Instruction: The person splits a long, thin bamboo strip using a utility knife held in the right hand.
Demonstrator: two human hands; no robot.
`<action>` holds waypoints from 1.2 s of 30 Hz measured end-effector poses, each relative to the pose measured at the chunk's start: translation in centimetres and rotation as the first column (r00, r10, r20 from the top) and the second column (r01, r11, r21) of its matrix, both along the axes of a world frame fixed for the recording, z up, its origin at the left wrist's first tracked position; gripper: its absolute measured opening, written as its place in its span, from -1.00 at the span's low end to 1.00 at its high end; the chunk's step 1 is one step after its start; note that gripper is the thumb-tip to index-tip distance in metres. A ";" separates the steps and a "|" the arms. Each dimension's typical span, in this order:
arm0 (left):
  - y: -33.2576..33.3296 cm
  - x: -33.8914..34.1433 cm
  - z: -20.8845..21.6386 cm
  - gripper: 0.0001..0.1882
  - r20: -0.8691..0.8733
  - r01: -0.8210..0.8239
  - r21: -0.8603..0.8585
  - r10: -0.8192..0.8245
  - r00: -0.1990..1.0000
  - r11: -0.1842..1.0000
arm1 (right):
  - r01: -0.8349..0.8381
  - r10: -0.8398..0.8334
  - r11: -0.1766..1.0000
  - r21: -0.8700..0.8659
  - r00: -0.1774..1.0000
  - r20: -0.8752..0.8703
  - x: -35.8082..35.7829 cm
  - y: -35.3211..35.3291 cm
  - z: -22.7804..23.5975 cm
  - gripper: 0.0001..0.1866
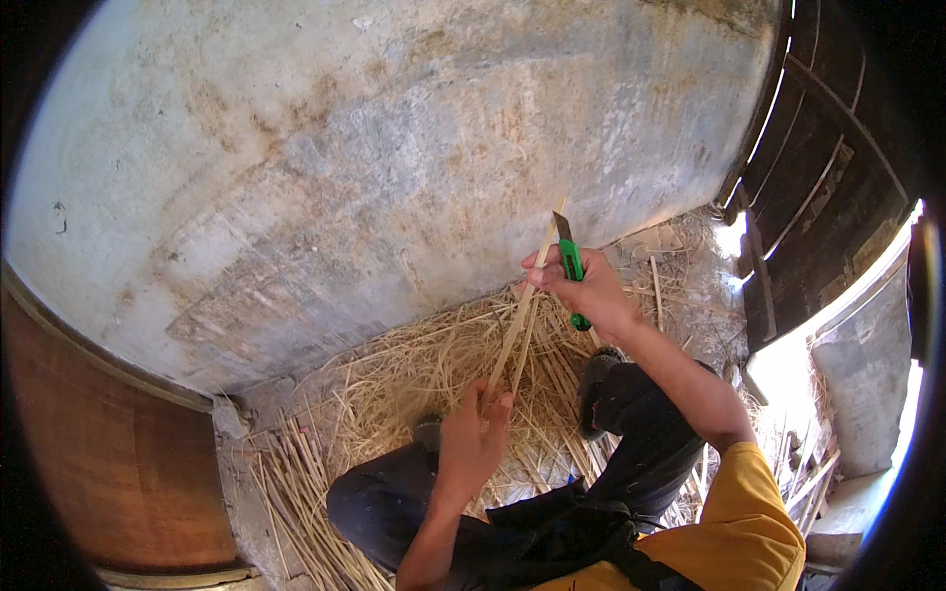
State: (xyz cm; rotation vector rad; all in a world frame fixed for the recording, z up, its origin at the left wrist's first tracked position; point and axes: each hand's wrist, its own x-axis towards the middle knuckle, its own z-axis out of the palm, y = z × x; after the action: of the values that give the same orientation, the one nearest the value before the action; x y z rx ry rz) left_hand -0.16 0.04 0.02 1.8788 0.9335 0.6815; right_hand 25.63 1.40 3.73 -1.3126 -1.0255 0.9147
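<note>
My right hand is closed around a green utility knife, its blade out and pointing up and away from me. The thumb and fingers of the same hand also pinch the upper part of a thin, pale bamboo strip. Lower down and to the left, my left hand grips the near end of that strip between thumb and fingers. A second narrow strip runs beside it, spreading slightly away from it. The blade lies close to the strip's upper end; whether they touch, I cannot tell.
Shavings cover the floor between my feet and the stained wall. Long thin sticks lie in a bundle at lower left, by a brown wooden panel. Dark boards stand at right. My bent knees flank my hands.
</note>
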 end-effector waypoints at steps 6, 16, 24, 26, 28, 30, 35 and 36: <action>-0.1 0.2 0.7 -0.77 0.105 -0.117 -0.142 0.132 0.986 0.983 | -0.065 0.065 0.998 0.013 0.998 0.000 -0.9 -0.4 0.9 -0.62; -0.1 0.0 1.0 -0.79 0.103 -0.119 -0.166 0.137 0.985 0.979 | -0.143 0.144 0.989 0.044 0.989 -0.028 -0.8 -0.9 1.6 -0.56; -0.1 0.0 0.4 -0.81 0.123 -0.156 -0.089 0.166 0.978 0.984 | -0.043 0.043 0.999 0.006 0.997 -0.064 -0.8 -1.0 1.1 -0.68; -0.1 0.0 0.5 -0.82 0.120 -0.159 -0.056 0.165 0.979 0.986 | -0.008 0.010 1.000 0.025 0.998 -0.057 -0.7 -1.0 0.8 -0.75; -0.2 0.0 1.0 -0.85 0.061 -0.177 -0.021 0.178 0.982 0.984 | -0.015 0.012 0.998 -0.053 0.999 -0.051 -0.7 -1.1 1.2 -0.74; -0.2 0.0 1.1 -0.84 0.045 -0.178 -0.029 0.179 0.983 0.984 | 0.004 -0.005 1.000 -0.018 0.998 -0.062 -0.8 -0.9 0.7 -0.78; -0.3 0.1 1.1 -0.84 0.047 -0.190 0.005 0.190 0.981 0.982 | 0.040 -0.039 0.999 0.016 0.996 -0.083 -1.0 -0.7 0.2 -0.82; -0.4 0.1 1.1 -0.84 0.035 -0.201 0.049 0.199 0.979 0.978 | 0.043 -0.042 0.999 0.005 0.998 -0.055 -1.1 -0.8 0.4 -0.82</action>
State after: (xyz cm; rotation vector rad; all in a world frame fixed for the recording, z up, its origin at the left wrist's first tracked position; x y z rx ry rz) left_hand -0.09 -0.33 1.13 1.8301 1.1049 0.8598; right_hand 24.54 0.63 4.15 -1.2929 -0.9542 0.9095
